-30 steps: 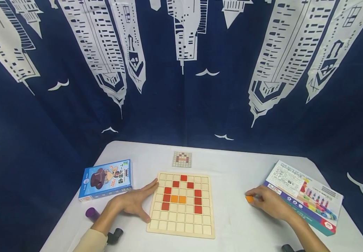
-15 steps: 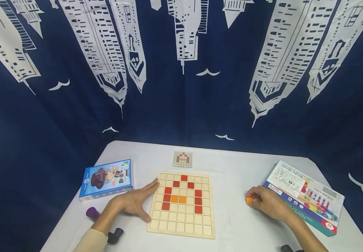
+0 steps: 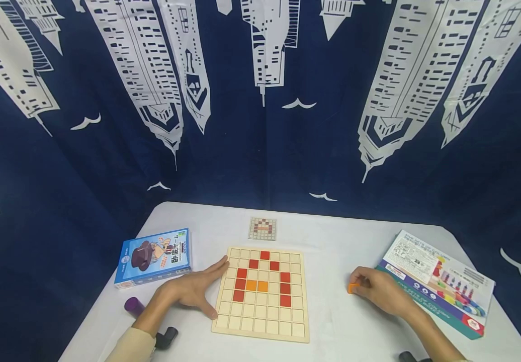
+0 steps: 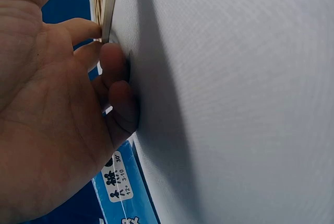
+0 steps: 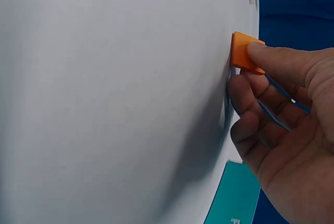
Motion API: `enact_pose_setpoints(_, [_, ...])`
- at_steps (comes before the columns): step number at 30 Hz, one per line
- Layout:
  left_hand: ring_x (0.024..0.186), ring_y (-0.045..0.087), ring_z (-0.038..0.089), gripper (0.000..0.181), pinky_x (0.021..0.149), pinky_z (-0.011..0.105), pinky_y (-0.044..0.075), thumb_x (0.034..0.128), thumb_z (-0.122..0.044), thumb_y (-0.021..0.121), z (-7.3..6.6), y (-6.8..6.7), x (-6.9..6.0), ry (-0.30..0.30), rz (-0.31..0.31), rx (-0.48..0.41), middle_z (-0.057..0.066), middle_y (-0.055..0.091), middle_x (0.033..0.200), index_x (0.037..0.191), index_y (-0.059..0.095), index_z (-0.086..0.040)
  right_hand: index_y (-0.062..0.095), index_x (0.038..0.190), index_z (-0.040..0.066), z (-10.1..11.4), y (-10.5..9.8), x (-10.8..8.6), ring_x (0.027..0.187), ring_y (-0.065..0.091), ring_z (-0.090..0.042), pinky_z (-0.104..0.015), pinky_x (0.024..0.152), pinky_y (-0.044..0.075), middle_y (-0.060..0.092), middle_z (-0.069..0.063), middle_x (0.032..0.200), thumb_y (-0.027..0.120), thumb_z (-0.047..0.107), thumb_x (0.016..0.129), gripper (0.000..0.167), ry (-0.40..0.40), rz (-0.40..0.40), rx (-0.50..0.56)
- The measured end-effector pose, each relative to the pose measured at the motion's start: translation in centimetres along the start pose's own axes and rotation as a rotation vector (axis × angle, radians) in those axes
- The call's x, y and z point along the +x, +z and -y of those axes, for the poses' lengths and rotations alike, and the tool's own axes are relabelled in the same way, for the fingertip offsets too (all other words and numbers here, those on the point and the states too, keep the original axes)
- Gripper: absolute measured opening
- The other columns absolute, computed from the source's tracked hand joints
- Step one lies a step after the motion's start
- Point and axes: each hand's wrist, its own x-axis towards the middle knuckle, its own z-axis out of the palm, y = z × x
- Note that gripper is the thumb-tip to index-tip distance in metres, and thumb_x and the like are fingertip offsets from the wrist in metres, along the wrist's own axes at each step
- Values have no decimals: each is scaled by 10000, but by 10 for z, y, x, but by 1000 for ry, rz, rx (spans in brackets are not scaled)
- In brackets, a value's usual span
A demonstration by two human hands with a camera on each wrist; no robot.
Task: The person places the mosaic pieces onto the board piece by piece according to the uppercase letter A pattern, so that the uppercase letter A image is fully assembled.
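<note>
A pale wooden grid board lies mid-table with several red tiles in an arch shape and two orange tiles side by side inside it. My left hand is spread at the board's left edge, its thumb and a fingertip touching the frame; the left wrist view shows this hand with its other fingers bent near the cloth. To the right of the board, my right hand pinches a loose orange tile between thumb and fingers. The tile stands tilted, close to the white cloth.
Behind the board lies a small pattern card. A blue game box stands left, near a purple cylinder. On the right, a white and teal box sits beside my right forearm. White cloth covers the table.
My right hand has shifted slightly left with the orange tile pinched in it, and the tile's angle has changed. The left hand keeps its place on the board's edge.
</note>
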Motion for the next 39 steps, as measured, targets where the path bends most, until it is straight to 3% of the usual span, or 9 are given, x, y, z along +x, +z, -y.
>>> enact_pose_setpoints(8, [1384, 128, 244, 1285, 1078, 470, 222, 499, -546, 815, -2, 0, 1, 5, -3, 7, -17, -50, 1548, 1496, 104, -158, 635, 894, 238, 16, 13, 15, 655, 541, -71, -220, 572, 469, 595, 122, 768, 684, 220, 818, 92, 14, 12, 50])
enact_pose_setpoints(17, [1386, 119, 240, 1297, 1079, 464, 218, 486, -558, 811, 0, 2, 2, 11, -16, 6, -17, -53, 1548, 1496, 103, -157, 643, 860, 256, 54, 30, 47, 673, 563, -88, -235, 575, 490, 614, 139, 781, 695, 198, 813, 91, 22, 11, 114])
enact_pose_setpoints(21, [1388, 111, 238, 1296, 1079, 468, 219, 487, -544, 818, 0, 1, 1, 9, -15, -6, -16, -50, 1548, 1495, 103, -155, 657, 876, 219, 72, 39, 63, 671, 613, -122, -276, 564, 523, 630, 82, 796, 683, 168, 823, 78, 20, 51, 217])
enact_pose_setpoints(24, [1388, 112, 241, 1291, 1077, 473, 221, 491, -533, 822, -2, 0, 0, 11, -16, -11, -9, -43, 1549, 1495, 107, -148, 662, 899, 183, 84, 46, 72, 667, 644, -151, -297, 561, 539, 639, 36, 797, 659, 134, 841, 76, -26, 103, 291])
enact_pose_setpoints(32, [1385, 122, 252, 1277, 1078, 470, 220, 501, -522, 822, -4, -1, -1, 10, -20, -10, 2, -34, 1549, 1494, 115, -142, 668, 911, 143, 121, 65, 86, 662, 640, -157, -243, 630, 517, 662, 32, 763, 648, 76, 836, 103, -166, 176, 249])
enact_pose_setpoints(39, [1387, 115, 248, 1277, 1080, 468, 215, 503, -527, 819, -3, 0, -1, 10, -15, -9, 0, -36, 1549, 1495, 109, -147, 677, 869, 183, 125, 78, 91, 681, 575, -63, -225, 646, 494, 634, 110, 746, 672, 124, 826, 73, -205, 187, 181])
